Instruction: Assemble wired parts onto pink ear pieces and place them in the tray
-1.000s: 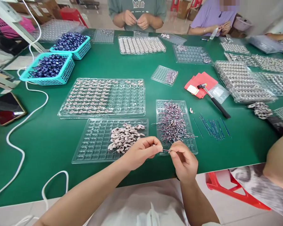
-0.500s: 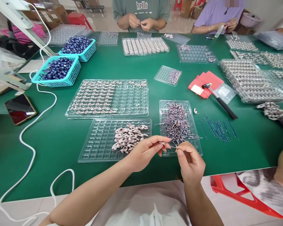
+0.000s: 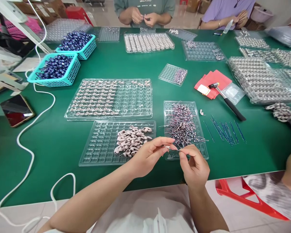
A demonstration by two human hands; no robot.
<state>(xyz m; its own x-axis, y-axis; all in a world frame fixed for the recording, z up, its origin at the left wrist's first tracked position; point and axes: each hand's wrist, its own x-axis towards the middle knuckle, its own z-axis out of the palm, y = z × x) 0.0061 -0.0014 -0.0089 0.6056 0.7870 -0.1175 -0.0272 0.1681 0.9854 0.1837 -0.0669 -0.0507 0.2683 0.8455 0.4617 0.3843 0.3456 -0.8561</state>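
My left hand [image 3: 145,158] is closed in a pinch on a small whitish shell [image 3: 167,147], mostly covered by the fingers. Thumb and forefinger of my right hand [image 3: 196,166] grip a thin wire-like part [image 3: 178,150] right at the shell's end; whether it is inside cannot be made out. Just beyond the hands, a heap of small parts with thin wire leads [image 3: 180,124] lies on a clear tray [image 3: 203,149]. Left of them, a pile of whitish stemmed shells [image 3: 131,140] rests on another clear tray [image 3: 98,142].
Farther back lies a partly filled clear tray [image 3: 133,100]. On the right are blue thin strips [image 3: 223,131], a hammer [image 3: 232,108] and red sheets [image 3: 214,82]. Blue baskets [image 3: 72,72], a phone [image 3: 16,110] and a white cable [image 3: 31,150] are left. Other people [image 3: 145,14] sit opposite.
My right hand has come slightly left, and the gap between my fingertips is smaller. Both hands keep their pinch. The whole view has shifted a little.
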